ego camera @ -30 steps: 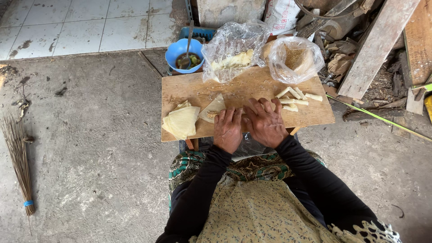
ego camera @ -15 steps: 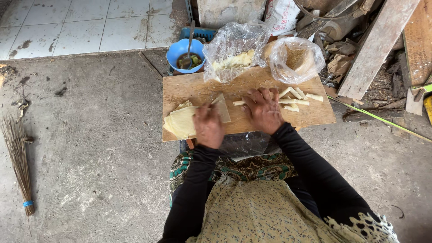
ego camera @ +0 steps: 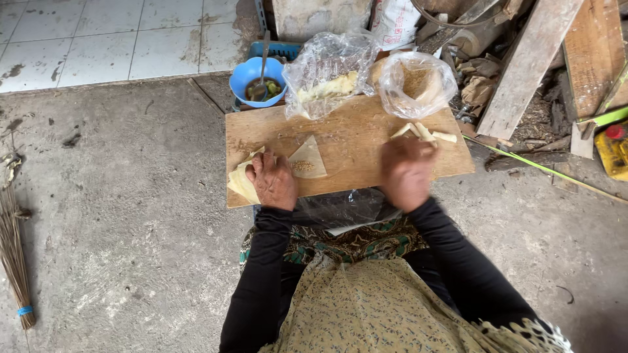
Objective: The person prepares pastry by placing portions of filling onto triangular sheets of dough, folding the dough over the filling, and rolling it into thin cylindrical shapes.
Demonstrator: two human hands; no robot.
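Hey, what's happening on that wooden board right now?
A seated person works at a wooden board on their lap. The left hand rests on a stack of thin pale wrappers, beside a single wrapper with filling on it. The right hand, blurred, is near a few finished rolls. Two plastic bags and a blue bowl sit behind.

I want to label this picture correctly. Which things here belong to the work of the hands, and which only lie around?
In use:
left hand on the stack of wrappers
single wrapper with filling
right hand by the rolled pieces
wooden board
two plastic bags
blue bowl

Lying about:
broom
planks
yellow object
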